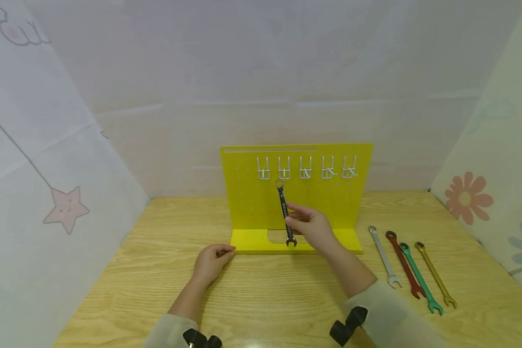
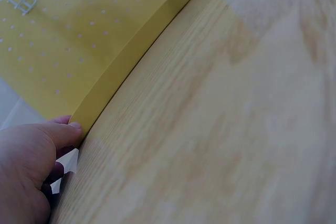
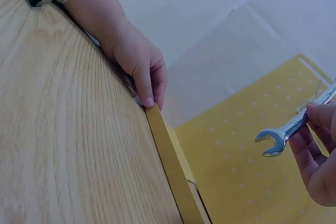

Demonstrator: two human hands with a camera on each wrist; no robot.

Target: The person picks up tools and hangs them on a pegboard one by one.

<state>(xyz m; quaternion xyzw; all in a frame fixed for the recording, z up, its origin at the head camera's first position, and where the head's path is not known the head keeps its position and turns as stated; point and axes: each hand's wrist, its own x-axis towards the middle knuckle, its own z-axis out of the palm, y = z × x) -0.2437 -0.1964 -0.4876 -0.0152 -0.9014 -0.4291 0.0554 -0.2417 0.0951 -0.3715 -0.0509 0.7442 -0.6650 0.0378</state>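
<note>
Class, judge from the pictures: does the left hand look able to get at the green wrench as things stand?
Probably not: the left hand pinches the yellow pegboard by its base, and the right forearm lies between that hand and the green wrench.

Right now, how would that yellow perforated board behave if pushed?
The yellow perforated board seems stiff, standing upright without visible bending. Its flat base juts out in front, likely resisting tipping that way; the left hand, pinching a front corner, would probably limit sliding.
</note>
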